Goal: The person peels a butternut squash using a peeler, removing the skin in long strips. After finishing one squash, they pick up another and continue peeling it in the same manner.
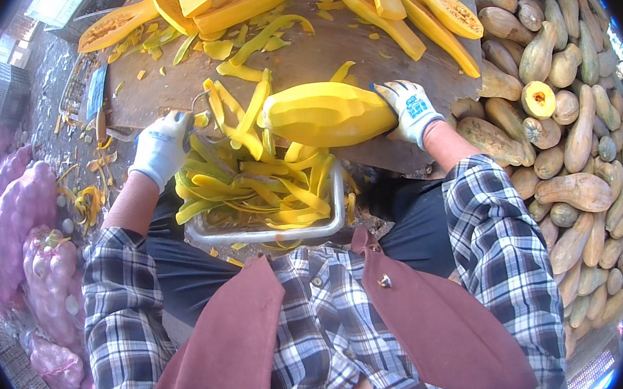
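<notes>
A peeled yellow squash [331,114] lies sideways over the near edge of a brown board [147,92]. My right hand [409,109], in a white knit glove, grips its right end. My left hand [165,144], gloved too, is closed around the handle of a peeler [205,100], which is partly hidden by the fingers and peels. Long yellow and green peels hang beside the squash's left end. Below, a white plastic tub [270,236] between my knees holds a heap of peels [254,189].
Halved peeled squashes [377,11] and scraps lie at the board's far side. A knife with a wooden handle [101,125] rests at its left edge. Unpeeled squashes [573,193] are piled on the right. Purple mesh sacks [18,219] stand at the left.
</notes>
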Action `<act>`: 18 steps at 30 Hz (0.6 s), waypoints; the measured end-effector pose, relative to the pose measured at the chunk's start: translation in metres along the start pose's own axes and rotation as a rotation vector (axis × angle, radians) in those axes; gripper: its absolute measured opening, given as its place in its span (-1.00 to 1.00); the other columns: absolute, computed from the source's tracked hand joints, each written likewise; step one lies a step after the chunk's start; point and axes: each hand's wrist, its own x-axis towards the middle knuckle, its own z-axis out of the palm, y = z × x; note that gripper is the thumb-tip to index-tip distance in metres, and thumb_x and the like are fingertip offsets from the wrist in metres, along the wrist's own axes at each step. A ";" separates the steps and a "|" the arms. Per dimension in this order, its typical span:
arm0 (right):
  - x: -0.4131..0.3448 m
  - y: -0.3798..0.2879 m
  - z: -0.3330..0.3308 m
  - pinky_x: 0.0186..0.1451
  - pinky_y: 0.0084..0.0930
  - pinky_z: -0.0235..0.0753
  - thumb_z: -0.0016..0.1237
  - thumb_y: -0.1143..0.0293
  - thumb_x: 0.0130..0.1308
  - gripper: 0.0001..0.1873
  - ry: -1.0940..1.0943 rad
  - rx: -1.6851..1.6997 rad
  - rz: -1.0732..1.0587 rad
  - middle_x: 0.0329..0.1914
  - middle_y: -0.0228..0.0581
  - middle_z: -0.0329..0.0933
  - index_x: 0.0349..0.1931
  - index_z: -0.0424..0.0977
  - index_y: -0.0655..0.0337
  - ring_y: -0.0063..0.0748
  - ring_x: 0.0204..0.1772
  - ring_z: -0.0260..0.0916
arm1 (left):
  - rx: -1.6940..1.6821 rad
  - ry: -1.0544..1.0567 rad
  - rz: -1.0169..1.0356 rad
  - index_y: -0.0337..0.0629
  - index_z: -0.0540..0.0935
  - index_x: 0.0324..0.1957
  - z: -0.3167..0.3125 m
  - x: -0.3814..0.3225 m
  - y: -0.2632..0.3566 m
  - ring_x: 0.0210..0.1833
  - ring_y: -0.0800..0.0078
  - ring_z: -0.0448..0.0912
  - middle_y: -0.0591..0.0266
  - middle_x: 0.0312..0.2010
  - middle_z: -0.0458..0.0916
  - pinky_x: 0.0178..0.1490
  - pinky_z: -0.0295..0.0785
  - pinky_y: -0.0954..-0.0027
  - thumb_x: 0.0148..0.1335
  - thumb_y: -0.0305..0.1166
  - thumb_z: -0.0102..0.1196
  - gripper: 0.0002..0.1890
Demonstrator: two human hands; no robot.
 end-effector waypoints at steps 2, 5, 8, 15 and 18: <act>-0.003 0.001 0.000 0.65 -0.11 0.14 0.51 0.15 -0.09 0.13 -0.012 -0.006 0.009 0.54 -0.13 0.33 0.56 0.20 -0.06 -0.01 0.58 0.22 | -0.124 0.139 0.066 -0.07 0.60 0.08 0.000 0.011 0.022 -0.03 -0.04 0.67 0.06 -0.11 0.64 0.02 0.62 0.09 0.11 -0.44 0.29 -0.57; 0.001 0.007 0.001 0.64 -0.13 0.18 0.51 0.15 -0.13 0.14 -0.013 0.011 -0.011 0.52 -0.09 0.35 0.55 0.21 -0.04 0.01 0.57 0.23 | -0.161 0.271 0.305 -0.07 0.62 0.07 0.002 0.036 0.070 -0.08 0.02 0.67 0.10 -0.15 0.63 -0.02 0.63 0.09 0.14 -0.47 0.25 -0.60; 0.007 0.006 0.001 0.62 -0.13 0.22 0.51 0.15 -0.16 0.14 -0.017 0.044 -0.028 0.50 -0.07 0.36 0.54 0.24 -0.01 0.03 0.56 0.25 | -0.062 0.241 0.349 -0.08 0.63 0.09 0.012 0.045 0.092 -0.06 0.06 0.66 0.09 -0.13 0.62 0.00 0.62 0.11 0.18 -0.44 0.26 -0.61; 0.004 0.003 -0.013 0.61 -0.15 0.25 0.53 0.18 -0.23 0.16 -0.019 0.090 -0.063 0.48 -0.07 0.39 0.52 0.27 0.03 0.03 0.53 0.29 | -0.040 0.189 0.039 -0.05 0.60 0.08 0.050 0.000 -0.005 -0.02 0.06 0.67 0.10 -0.11 0.64 0.04 0.62 0.10 0.16 -0.49 0.23 -0.60; 0.006 0.004 -0.020 0.59 -0.15 0.30 0.54 0.21 -0.32 0.17 -0.042 0.132 -0.048 0.44 -0.03 0.43 0.48 0.32 0.06 0.08 0.49 0.33 | -0.153 0.313 0.140 -0.07 0.62 0.08 0.038 0.000 0.023 -0.05 0.06 0.66 0.11 -0.13 0.63 0.01 0.61 0.10 0.13 -0.45 0.28 -0.59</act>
